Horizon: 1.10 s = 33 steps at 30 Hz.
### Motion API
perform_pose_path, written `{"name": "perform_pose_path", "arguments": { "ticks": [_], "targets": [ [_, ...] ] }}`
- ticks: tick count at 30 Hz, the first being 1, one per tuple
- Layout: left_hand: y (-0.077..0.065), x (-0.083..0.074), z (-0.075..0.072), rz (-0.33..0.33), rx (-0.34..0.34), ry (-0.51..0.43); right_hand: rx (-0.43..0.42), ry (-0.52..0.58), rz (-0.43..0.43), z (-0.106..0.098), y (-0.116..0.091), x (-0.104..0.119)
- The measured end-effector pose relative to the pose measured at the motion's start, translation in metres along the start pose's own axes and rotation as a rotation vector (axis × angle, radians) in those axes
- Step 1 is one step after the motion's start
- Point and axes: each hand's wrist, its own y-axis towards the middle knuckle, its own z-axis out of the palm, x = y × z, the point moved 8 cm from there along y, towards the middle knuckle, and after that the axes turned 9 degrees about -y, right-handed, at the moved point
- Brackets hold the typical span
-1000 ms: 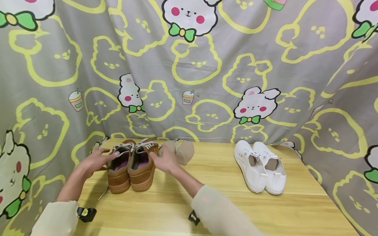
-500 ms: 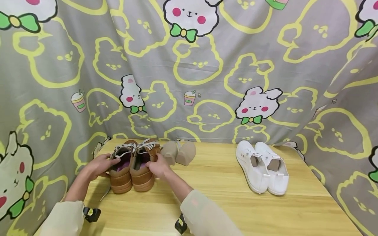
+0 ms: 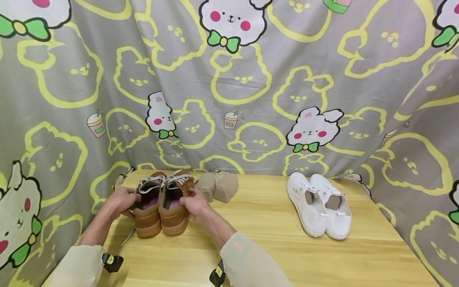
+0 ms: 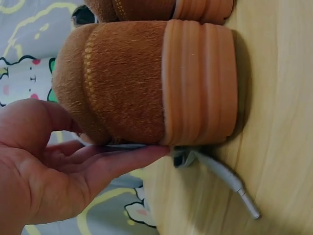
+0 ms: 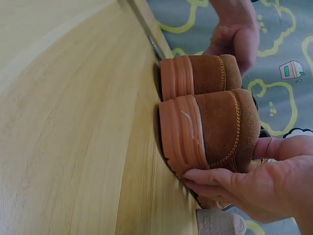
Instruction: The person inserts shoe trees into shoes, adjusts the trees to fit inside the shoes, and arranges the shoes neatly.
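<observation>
A pair of brown suede lace-up shoes stands side by side on the wooden table, heels toward me. My left hand (image 3: 122,200) grips the outer side of the left brown shoe (image 3: 148,223), its thumb hooked over the collar and its fingers along the outside. On the right brown shoe (image 3: 174,224), my right hand (image 3: 196,204) pinches the outer collar, thumb inside the opening. In the left wrist view the fingers lie flat along the shoe's side, and a loose grey lace (image 4: 225,174) trails on the wood. Both soles sit close on the table in the right wrist view.
Beige shoes (image 3: 226,187) stand just right of the brown pair, near the table's back edge. Farther right is a white pair (image 3: 311,217), heels toward me. A grey curtain (image 3: 251,87) with cartoon rabbits hangs behind and around the wooden table (image 3: 265,255).
Both hands have closed in from looser, spread fingers to hold the brown shoes by their outer collars. My right forearm has swung leftward. The shoes stay nearly where they were.
</observation>
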Motion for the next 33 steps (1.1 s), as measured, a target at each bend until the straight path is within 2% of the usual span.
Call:
{"name": "perform_pose_path", "arguments": {
  "ticks": [3, 7, 10, 14, 18, 24, 33],
  "targets": [
    [-0.001, 0.001, -0.001, -0.008, -0.037, -0.064, -0.015, 0.03, -0.003, -0.004, 0.0, 0.001],
    [-0.007, -0.009, -0.001, 0.022, -0.035, -0.092, -0.03, 0.027, 0.015, -0.008, -0.004, 0.001],
    [-0.013, -0.024, -0.001, 0.059, -0.028, -0.087, -0.035, 0.003, 0.01, -0.013, -0.01, 0.008],
    [-0.024, -0.046, -0.001, 0.1, -0.027, -0.087, 0.004, 0.023, -0.021, -0.02, -0.019, 0.025],
    [-0.033, -0.07, 0.005, 0.138, -0.011, -0.099, 0.035, 0.026, -0.06, -0.035, -0.03, 0.044],
    [-0.045, -0.111, 0.036, 0.183, 0.042, -0.151, 0.031, -0.02, -0.105, -0.08, -0.055, 0.072],
    [-0.063, -0.175, 0.099, 0.259, 0.094, -0.214, -0.026, -0.071, -0.164, -0.159, -0.098, 0.103]
  ]
}}
